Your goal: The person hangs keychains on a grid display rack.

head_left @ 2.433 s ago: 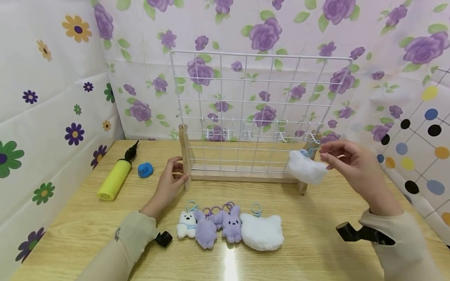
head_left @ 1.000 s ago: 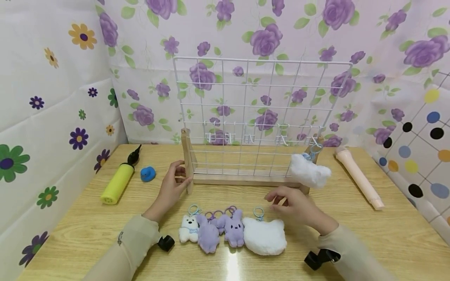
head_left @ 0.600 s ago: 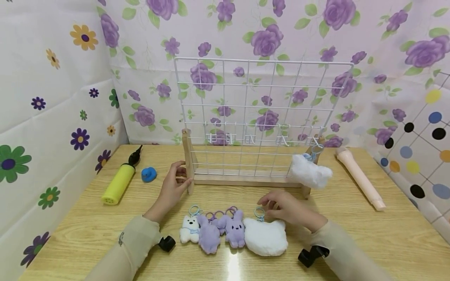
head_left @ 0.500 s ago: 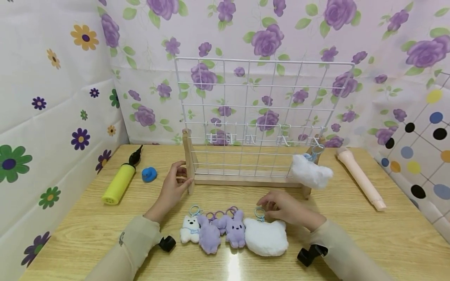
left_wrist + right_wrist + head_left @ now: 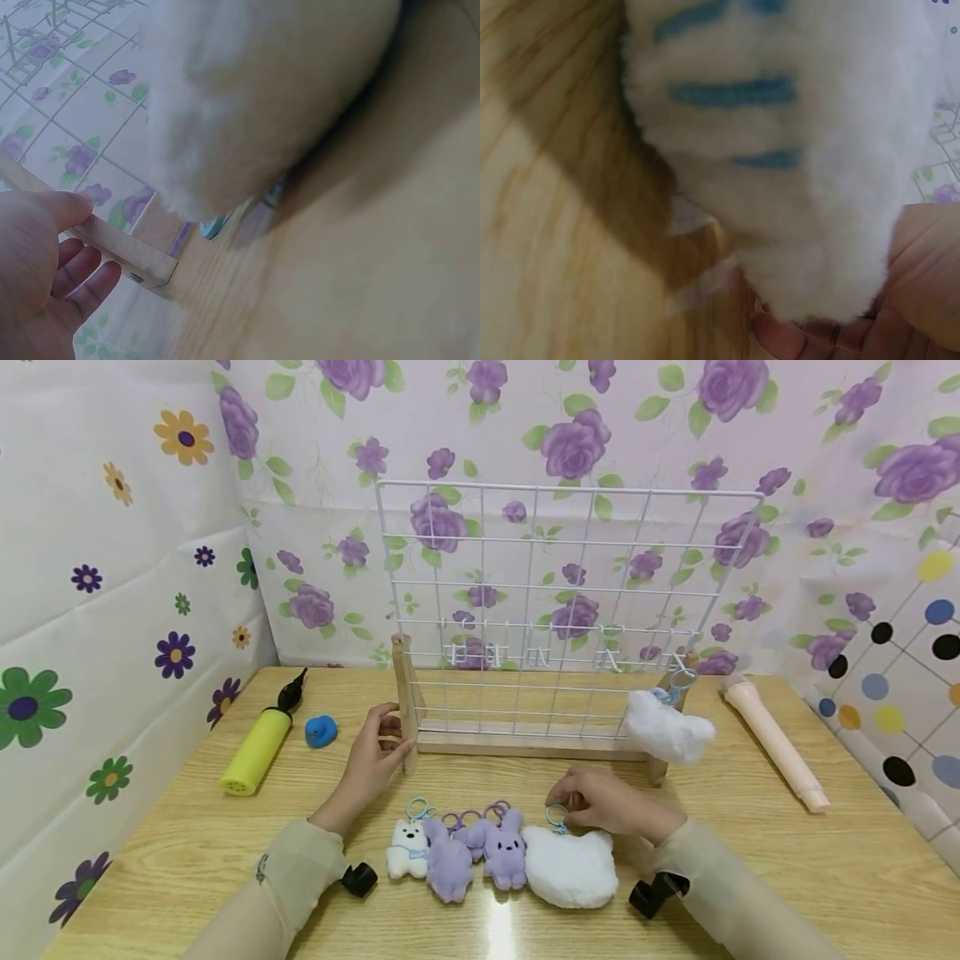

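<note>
On the left, my left hand (image 5: pixel 375 745) grips the wooden leg (image 5: pixel 406 710) of a white wire grid rack (image 5: pixel 555 583), thumb in front. In the left wrist view, its thumb and fingers (image 5: pixel 88 289) lie around the wooden leg. My right hand (image 5: pixel 603 800) reaches over a white plush keychain (image 5: pixel 572 870), its thumb and index finger either side of the blue key ring (image 5: pixel 556 815) with a gap between them. The right wrist view has white plush with blue stripes (image 5: pixel 735 91) very close, partly hiding the fingers (image 5: pixel 776 335). Another white plush keychain (image 5: pixel 666 727) hangs from the rack's right hook.
Left of the white plush lie purple rabbit keychains (image 5: pixel 506 853) and a small white bear keychain (image 5: pixel 408 847). White hooks (image 5: pixel 538 656) line the grid. A yellow hand pump (image 5: pixel 258 750) and blue duck (image 5: pixel 321 732) are at left, a pale pink tube (image 5: pixel 776 743) at right.
My right hand has let go of the plush hung on the right hook and moved left and down to the key ring of the lying white plush. My left hand stays on the leg.
</note>
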Demonstrator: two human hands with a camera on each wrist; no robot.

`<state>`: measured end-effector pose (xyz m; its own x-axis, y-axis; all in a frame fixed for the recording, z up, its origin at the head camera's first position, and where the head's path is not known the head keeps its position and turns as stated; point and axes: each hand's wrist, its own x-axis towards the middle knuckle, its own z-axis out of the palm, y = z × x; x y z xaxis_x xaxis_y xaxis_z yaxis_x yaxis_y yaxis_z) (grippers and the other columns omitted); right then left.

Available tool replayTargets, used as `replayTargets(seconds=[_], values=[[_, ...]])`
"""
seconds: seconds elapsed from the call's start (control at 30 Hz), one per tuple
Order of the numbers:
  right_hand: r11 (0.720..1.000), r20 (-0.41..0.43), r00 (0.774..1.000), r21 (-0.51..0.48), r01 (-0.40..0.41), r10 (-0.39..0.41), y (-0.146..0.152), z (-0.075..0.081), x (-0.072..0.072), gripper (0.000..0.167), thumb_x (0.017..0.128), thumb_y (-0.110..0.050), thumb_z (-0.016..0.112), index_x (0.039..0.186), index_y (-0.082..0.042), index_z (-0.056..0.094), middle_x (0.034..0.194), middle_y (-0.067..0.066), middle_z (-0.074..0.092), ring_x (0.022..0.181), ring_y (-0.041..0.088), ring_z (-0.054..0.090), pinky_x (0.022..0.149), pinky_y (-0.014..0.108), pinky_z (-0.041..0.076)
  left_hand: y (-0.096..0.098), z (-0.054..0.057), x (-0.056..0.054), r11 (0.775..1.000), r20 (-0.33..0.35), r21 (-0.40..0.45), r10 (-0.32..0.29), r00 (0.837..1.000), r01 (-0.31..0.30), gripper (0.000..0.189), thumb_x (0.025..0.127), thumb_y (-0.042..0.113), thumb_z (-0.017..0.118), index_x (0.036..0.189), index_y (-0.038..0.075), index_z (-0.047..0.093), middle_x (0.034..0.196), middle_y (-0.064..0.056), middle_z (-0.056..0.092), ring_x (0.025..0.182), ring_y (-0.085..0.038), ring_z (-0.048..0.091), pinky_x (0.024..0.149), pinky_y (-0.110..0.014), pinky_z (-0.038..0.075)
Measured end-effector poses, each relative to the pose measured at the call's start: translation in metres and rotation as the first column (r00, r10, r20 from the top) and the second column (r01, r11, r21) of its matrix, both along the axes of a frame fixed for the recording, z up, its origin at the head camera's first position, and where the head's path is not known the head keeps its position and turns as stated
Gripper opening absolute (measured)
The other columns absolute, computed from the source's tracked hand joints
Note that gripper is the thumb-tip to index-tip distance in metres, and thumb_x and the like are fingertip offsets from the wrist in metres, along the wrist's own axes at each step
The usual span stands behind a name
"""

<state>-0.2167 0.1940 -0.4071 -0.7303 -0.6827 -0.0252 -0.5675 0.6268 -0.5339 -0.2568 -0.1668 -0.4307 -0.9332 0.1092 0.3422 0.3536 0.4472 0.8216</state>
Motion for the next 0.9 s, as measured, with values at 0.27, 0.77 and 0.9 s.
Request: replayTargets(seconds=[0.27, 0.77, 0.9], values=[[1.000, -0.008, 1.000, 0.019, 0.008, -0.008, -0.0009, 0.0004, -0.0013, 0.020, 0.084, -0.008, 0.073, 0.104, -0.011, 0.069, 0.095, 0.002, 0.057, 0.077, 0.001, 0.053, 0.066, 0.017, 0.047, 0.0009, 0.0017, -0.0003, 1.000, -0.009, -0.007, 0.002, 1.000, -0.002, 0.057, 0.091, 0.003, 0.064, 0.139, 0.005, 0.034, 0.118, -0.021, 0.054, 0.104, -0.030, 0.056, 0.085, -0.039, 0.052], [0.999, 0.058, 0.998, 0.044, 0.028, -0.031, -0.0037, 0.0006, -0.0027, 0.019, 0.085, -0.010, 0.072, 0.100, -0.010, 0.061, 0.092, 0.001, 0.056, 0.075, 0.005, 0.049, 0.065, 0.019, 0.045, -0.0006, -0.0021, -0.0009, 1.000, 0.015, 0.008, 0.004, 1.000, -0.004, 0.059, 0.090, 0.005, 0.065, 0.140, 0.006, 0.034, 0.119, -0.020, 0.053, 0.103, -0.029, 0.055, 0.083, -0.029, 0.050], [0.999, 0.051, 0.998, 0.031, 0.033, -0.034, -0.0037, -0.0009, -0.0022, 0.019, 0.085, -0.009, 0.072, 0.099, -0.010, 0.060, 0.092, 0.001, 0.057, 0.075, 0.004, 0.049, 0.065, 0.019, 0.045, -0.0004, -0.0022, -0.0009, 1.000, 0.010, 0.006, 0.006, 1.000, -0.006, 0.059, 0.090, 0.005, 0.065, 0.140, 0.006, 0.034, 0.119, -0.020, 0.054, 0.104, -0.030, 0.055, 0.084, -0.031, 0.051]])
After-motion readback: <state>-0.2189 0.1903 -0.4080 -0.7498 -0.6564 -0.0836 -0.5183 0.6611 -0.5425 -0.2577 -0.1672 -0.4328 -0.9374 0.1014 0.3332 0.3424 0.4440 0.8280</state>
